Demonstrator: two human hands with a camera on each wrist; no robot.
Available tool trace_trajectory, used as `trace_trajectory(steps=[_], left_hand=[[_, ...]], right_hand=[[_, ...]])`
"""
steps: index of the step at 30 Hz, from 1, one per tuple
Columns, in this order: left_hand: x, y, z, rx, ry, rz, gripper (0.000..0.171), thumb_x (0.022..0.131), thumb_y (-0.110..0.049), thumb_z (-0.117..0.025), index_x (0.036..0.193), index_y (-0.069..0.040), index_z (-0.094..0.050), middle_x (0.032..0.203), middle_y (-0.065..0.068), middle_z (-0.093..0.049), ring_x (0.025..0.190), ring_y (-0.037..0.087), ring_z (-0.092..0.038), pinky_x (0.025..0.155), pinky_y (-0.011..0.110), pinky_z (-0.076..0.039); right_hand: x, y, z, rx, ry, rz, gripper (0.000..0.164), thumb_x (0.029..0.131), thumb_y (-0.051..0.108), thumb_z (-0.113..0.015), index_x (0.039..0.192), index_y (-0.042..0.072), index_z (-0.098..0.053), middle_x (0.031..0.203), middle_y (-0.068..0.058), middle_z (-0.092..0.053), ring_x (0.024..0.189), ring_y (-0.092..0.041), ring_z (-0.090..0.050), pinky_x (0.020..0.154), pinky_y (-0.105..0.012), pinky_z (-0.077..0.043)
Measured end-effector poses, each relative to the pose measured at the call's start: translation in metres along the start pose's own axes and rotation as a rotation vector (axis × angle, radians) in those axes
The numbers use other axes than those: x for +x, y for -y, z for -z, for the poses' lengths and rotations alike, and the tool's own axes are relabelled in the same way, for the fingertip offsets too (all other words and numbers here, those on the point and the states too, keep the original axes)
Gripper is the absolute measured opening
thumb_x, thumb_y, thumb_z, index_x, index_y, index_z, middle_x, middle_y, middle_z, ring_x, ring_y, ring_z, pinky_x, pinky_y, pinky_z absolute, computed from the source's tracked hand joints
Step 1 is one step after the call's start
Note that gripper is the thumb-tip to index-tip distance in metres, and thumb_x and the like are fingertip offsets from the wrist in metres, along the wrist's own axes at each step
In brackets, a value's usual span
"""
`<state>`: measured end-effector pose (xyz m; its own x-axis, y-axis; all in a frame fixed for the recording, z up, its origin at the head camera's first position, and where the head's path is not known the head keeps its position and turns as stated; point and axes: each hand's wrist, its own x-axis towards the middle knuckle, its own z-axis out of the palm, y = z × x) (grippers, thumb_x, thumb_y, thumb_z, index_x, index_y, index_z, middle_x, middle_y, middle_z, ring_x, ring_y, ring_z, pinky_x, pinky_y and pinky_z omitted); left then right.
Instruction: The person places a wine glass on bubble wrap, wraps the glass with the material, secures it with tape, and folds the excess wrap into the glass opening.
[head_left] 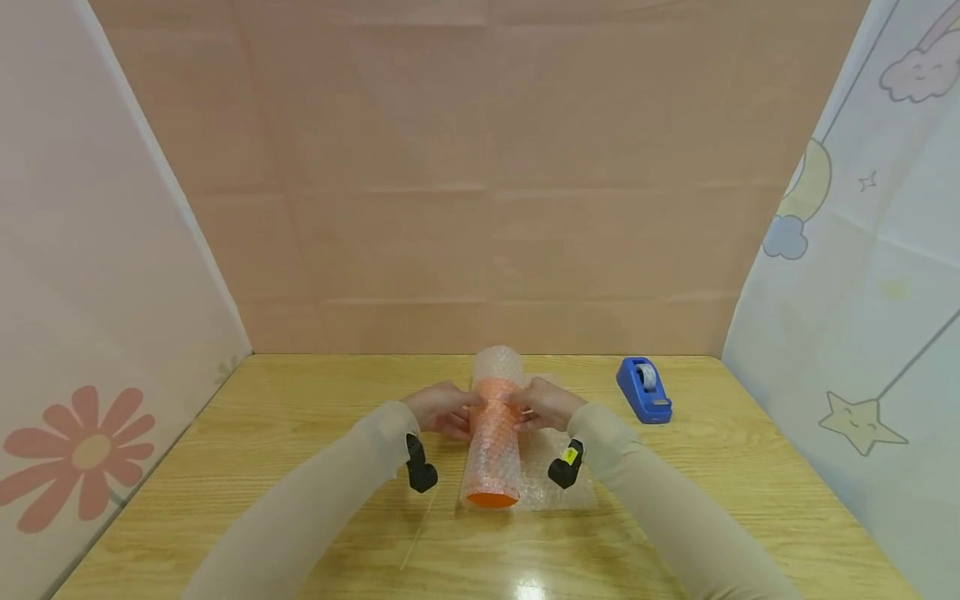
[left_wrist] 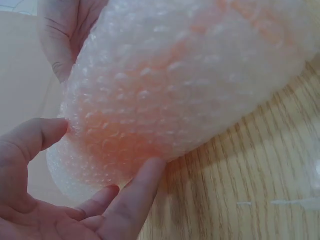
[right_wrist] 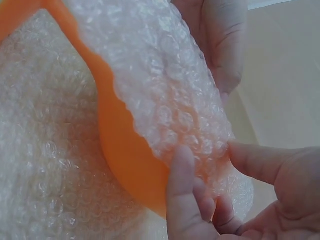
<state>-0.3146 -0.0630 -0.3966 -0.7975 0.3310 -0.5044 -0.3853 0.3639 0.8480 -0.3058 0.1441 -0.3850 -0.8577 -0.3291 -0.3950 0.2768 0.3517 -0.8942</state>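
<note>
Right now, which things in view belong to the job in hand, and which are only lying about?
In the job:
orange object, partly covered
bubble wrap, around the object and spread beside it

Lying about:
blue tape dispenser, untouched on the right; perhaps it is meant for this job later

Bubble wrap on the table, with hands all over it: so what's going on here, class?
A person's left hand and right hand hold opposite sides of an orange object rolled in bubble wrap. It is only partly covered: bare orange shows beside the wrap's edge, and more wrap lies flat to the right. Farther right, a blue tape dispenser sits untouched.
</note>
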Motion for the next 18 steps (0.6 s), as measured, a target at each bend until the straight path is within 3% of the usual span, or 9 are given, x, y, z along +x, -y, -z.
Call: trace_trajectory(steps=[6, 18], left_hand=[[-0.0009, 0.0005, -0.0043, 0.022, -0.032, -0.008, 0.054, 0.090, -0.030, -0.066, 0.124, 0.009, -0.050, 0.107, 0.021, -0.065, 0.084, 0.025, -0.069, 0.081, 0.040, -0.058], [0.0015, 0.0000, -0.0099, 0.023, -0.006, -0.004, 0.044, 0.093, -0.032, -0.063, 0.117, 0.004, -0.057, 0.098, 0.014, -0.066, 0.080, 0.022, -0.065, 0.074, 0.036, -0.059]], right_hand=[[0.0016, -0.0034, 0.0039, 0.036, 0.012, -0.018, 0.017, 0.096, 0.010, -0.054, 0.081, 0.002, -0.052, 0.083, -0.006, -0.045, 0.069, -0.016, -0.049, 0.061, -0.021, -0.055], [-0.0009, -0.0030, 0.0081, 0.047, 0.029, -0.066, 0.012, 0.098, 0.009, -0.052, 0.093, -0.002, -0.051, 0.085, -0.007, -0.042, 0.070, -0.017, -0.049, 0.061, -0.024, -0.057]])
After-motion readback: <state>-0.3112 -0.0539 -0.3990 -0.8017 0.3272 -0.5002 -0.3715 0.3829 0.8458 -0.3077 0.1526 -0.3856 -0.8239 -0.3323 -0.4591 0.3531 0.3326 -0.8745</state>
